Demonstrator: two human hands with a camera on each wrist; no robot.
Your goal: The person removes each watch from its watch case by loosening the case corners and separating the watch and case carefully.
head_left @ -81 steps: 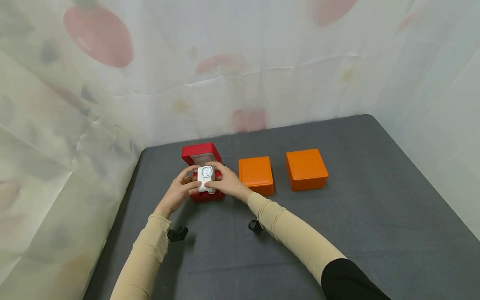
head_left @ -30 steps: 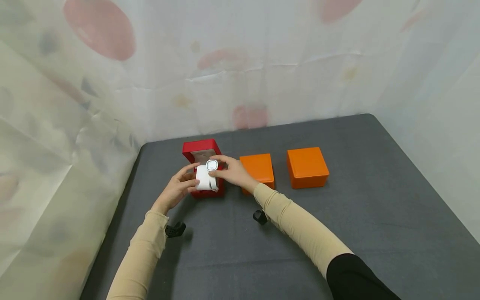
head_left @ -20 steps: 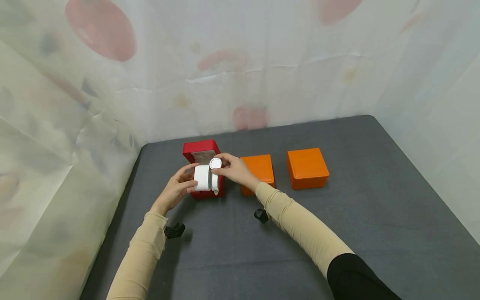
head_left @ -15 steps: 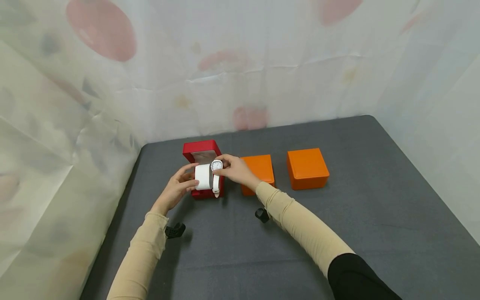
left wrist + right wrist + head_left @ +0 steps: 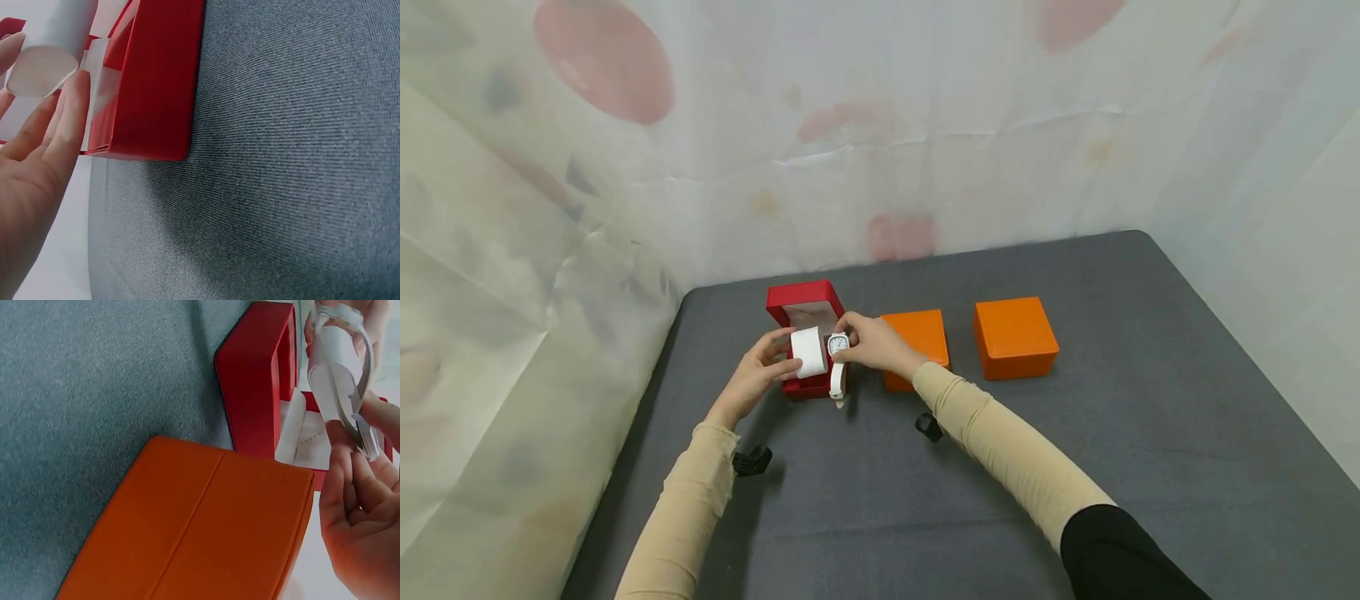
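Observation:
My left hand [image 5: 777,357] grips a white cushion roll [image 5: 808,352] just above the open red box [image 5: 803,301]. My right hand [image 5: 854,341] pinches a white watch [image 5: 837,345] beside the cushion, and its strap hangs down free. In the left wrist view my fingers [image 5: 53,128] hold the cushion roll [image 5: 47,47] over the red box [image 5: 156,81]. In the right wrist view the watch strap [image 5: 342,378] curves in front of my right hand [image 5: 359,519], with the red box [image 5: 255,387] behind it.
Two shut orange boxes stand right of the red one: the near orange box [image 5: 921,332] partly behind my right wrist, the far orange box [image 5: 1015,335] apart. The grey table [image 5: 1075,450] is walled by pale printed sheeting [image 5: 880,125].
The watch was wrapped round the cushion with both hands on it. My right hand has slid it off to the right and lowered it, so the strap hangs loose; the left keeps the cushion.

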